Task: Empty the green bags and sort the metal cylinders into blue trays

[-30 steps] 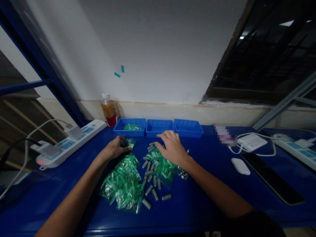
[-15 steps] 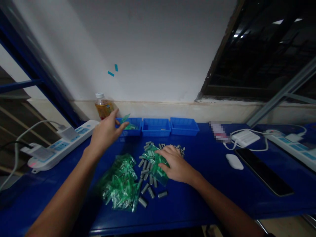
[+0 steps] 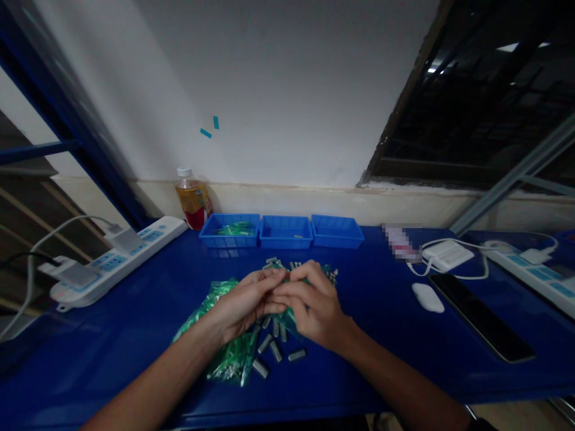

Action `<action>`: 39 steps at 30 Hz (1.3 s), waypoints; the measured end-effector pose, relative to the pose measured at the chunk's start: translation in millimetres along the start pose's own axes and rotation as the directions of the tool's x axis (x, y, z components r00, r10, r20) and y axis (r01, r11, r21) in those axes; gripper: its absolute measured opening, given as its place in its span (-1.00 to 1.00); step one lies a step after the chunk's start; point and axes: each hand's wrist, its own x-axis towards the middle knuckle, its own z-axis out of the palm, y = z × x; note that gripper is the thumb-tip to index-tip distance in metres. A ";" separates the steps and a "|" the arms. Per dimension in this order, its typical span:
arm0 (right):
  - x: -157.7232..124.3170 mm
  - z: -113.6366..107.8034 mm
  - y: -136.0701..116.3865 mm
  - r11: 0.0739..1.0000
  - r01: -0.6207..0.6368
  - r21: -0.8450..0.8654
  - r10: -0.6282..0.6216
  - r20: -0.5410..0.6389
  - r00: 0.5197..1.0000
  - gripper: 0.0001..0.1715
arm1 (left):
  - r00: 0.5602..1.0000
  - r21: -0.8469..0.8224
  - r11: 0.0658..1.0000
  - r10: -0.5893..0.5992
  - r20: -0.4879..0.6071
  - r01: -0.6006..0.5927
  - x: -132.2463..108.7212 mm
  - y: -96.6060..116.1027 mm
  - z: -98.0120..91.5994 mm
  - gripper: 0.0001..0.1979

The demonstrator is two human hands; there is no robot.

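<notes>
Knuckles bent, left hand (image 3: 244,303) and right hand (image 3: 312,306) meet over green packets (image 3: 235,358).

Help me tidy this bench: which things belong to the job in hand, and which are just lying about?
In hand: green plastic sleeves; loose grey metal cylinders; three blue plastic trays.
Lying about: orange drink bottle; white power strip; black flat phone; white oval gadget.

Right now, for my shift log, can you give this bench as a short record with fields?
packets: green heap, centre
cylinders: grey, loose beside packets
left hand: over packets, fingertips meeting the other hand's
right hand: fingertips at left hand; pinched item unclear
trays: three blue, by the wall; leftmost holds packets
</notes>
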 end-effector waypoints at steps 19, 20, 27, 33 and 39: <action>-102.5 -101.6 31.0 0.590 -0.487 -0.644 0.728 0.164 0.665 -0.43 | 0.891 0.857 0.479 0.451 -0.054 -0.191 -17.4 66.4 -102.1 -0.62; -106.0 -98.0 32.8 0.600 -0.512 -0.615 0.723 0.143 0.676 -0.46 | 0.881 0.882 0.439 0.470 -0.064 -0.170 -23.7 69.9 -100.4 -0.63; -88.3 -79.0 42.2 0.625 -0.696 -0.354 0.730 -0.051 0.682 -0.37 | 0.880 0.793 0.469 0.443 0.169 -0.389 -59.1 -1.7 -2.7 -0.83; -53.1 -55.9 14.0 0.829 -0.518 -0.210 0.527 -0.015 0.850 -0.78 | 0.945 0.531 0.806 0.327 -0.033 -0.260 -34.2 -32.4 39.4 -0.63; -24.2 -21.4 -3.9 0.962 0.063 -0.267 -0.004 0.215 0.977 -0.71 | 0.937 0.307 0.919 0.309 -0.164 -0.249 -21.8 -15.3 25.2 -0.64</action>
